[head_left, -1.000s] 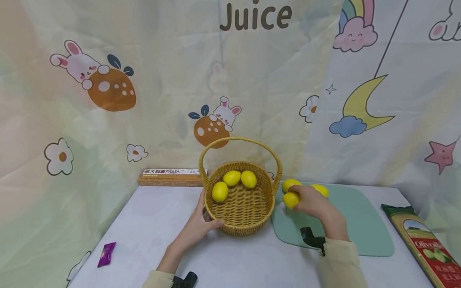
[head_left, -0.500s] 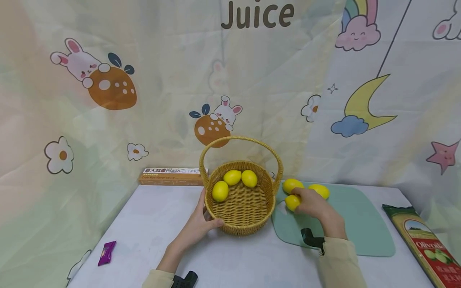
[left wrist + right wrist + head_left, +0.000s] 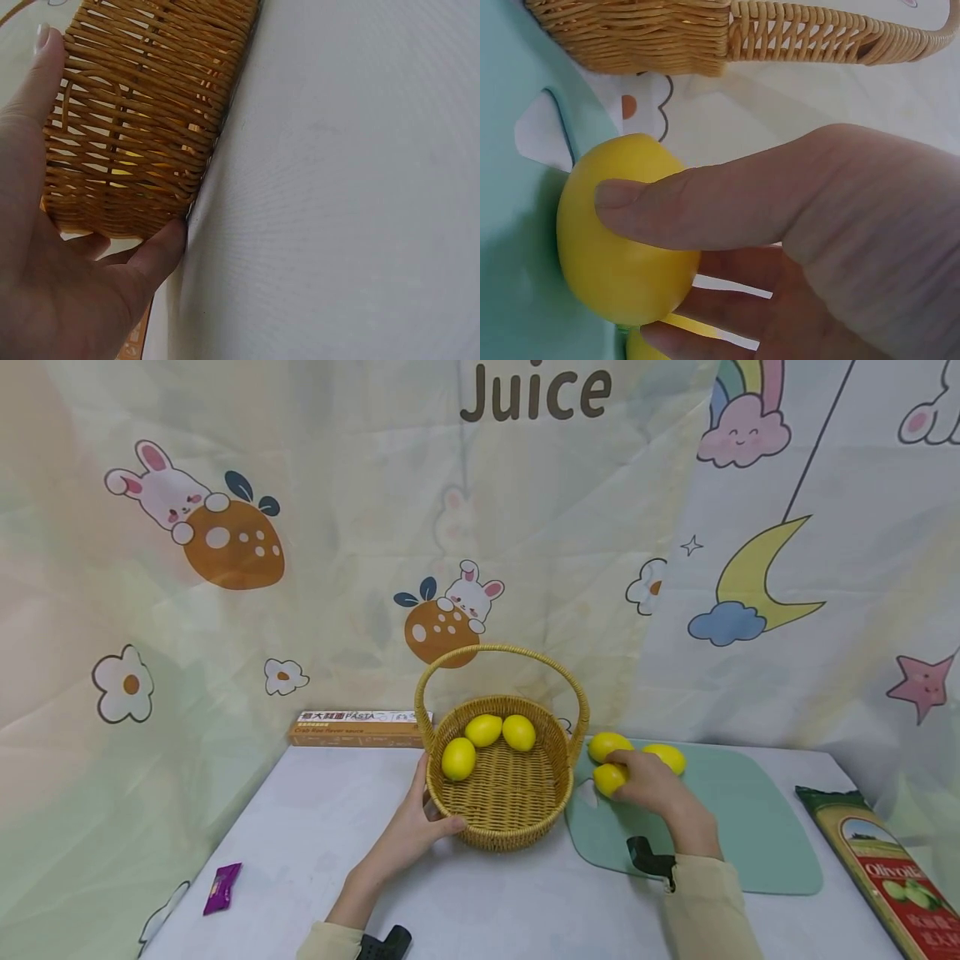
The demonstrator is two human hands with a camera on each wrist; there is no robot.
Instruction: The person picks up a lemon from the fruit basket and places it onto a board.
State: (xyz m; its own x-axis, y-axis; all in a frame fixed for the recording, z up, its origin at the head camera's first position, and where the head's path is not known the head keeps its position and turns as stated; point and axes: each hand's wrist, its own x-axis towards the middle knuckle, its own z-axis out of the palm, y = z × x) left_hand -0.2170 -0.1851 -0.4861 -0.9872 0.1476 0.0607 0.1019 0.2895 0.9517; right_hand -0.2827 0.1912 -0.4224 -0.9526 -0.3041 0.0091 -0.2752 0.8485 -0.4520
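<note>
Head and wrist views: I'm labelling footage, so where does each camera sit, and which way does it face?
Head: on the head, facing forward and down at the basket and mat; left hand and right hand show.
Left wrist: on that wrist, facing the basket's side; only the left hand shows.
Right wrist: on that wrist, facing the gripped lemon; only the right hand shows.
Head and right wrist share that lemon.

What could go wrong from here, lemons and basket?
1. Slip: the right hand pinches the smooth, rounded held lemon with its thumb across one side; it might squirt out.
2. Roll: two loose lemons sit close to that hand on the mat; a nudge may set them rolling.
3. Snag: the handle arches over the basket, which the left hand holds from one side; a bump could shift it.
</note>
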